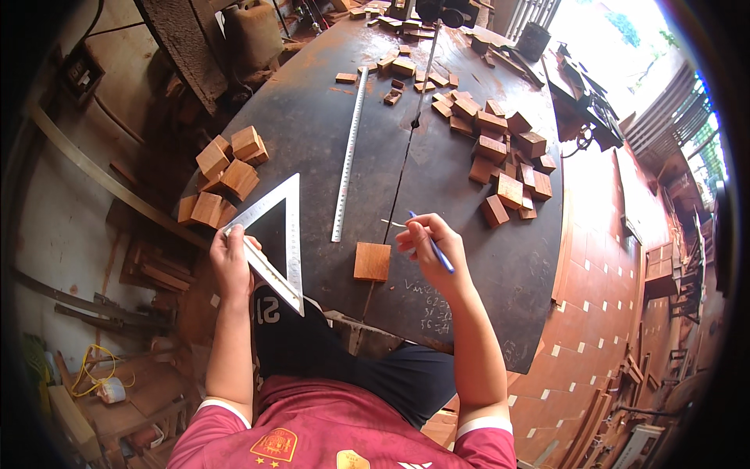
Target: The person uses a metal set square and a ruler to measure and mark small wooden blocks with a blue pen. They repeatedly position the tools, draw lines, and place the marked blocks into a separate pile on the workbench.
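My left hand (230,264) grips the thick edge of a silver triangular set square (293,234), which is raised at the near left side of the dark table. A blue pen (444,259) is held in the fingers of my right hand (431,244), slanting across it. Just left of that hand, a square reddish-brown wooden block (372,261) lies flat across the table's slit near the front edge. Beyond the block, a long steel ruler (351,156) with markings lies on the tabletop, touched by neither hand.
Several wooden blocks (238,178) are piled at the left edge, and a larger heap of blocks (491,148) spreads on the right. Smaller offcuts (393,95) lie farther back. A narrow slit (407,148) runs along the dark table (312,133). Chalk-like writing marks the near right surface.
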{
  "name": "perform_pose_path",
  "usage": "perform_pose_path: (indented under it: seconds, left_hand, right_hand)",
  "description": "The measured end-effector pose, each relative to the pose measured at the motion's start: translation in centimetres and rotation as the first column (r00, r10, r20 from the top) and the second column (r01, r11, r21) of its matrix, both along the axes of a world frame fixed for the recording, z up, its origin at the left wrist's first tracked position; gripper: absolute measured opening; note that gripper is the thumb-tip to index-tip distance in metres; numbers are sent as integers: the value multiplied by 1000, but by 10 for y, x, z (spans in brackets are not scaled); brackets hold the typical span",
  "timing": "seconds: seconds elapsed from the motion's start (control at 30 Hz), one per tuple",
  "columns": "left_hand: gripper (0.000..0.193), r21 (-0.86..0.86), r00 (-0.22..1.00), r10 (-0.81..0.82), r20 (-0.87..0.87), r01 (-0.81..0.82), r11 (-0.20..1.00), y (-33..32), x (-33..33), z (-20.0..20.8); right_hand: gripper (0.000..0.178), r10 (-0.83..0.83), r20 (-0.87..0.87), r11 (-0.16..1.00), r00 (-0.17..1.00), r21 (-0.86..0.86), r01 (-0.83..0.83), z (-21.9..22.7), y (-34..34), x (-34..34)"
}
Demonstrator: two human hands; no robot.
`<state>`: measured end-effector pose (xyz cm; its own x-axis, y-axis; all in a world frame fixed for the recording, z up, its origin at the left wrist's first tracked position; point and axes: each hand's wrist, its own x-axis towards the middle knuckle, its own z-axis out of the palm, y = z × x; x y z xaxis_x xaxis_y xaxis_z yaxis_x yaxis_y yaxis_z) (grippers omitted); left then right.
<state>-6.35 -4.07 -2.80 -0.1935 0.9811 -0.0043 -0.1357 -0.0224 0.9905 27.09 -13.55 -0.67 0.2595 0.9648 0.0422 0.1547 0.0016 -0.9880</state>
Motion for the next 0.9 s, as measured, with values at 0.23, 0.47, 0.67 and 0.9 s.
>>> perform_pose_path:
  seconds: [0.23, 0.47, 0.67, 0.9]
  left_hand:
    - [25, -63, 972, -135, -190, 125, 990, 9, -13, 4]
    - [50, -86, 954, -299, -13, 297, 951, -11, -1, 6]
    - [75, 146, 751, -16, -660, 150, 978, -49, 21, 20]
    - [87, 328, 646, -241, -725, 631, 703, -85, 95, 61]
  right_hand:
    - [60, 256, 557, 924, 790, 98, -369, 10, -5, 1]
    - [57, 239, 579, 929, 779, 98, -358, 12, -8, -2]
    - [46, 234, -173, 958, 957, -129, -257, -1, -5, 6]
    - [41, 325, -788, 920, 522, 136, -368, 2, -9, 12]
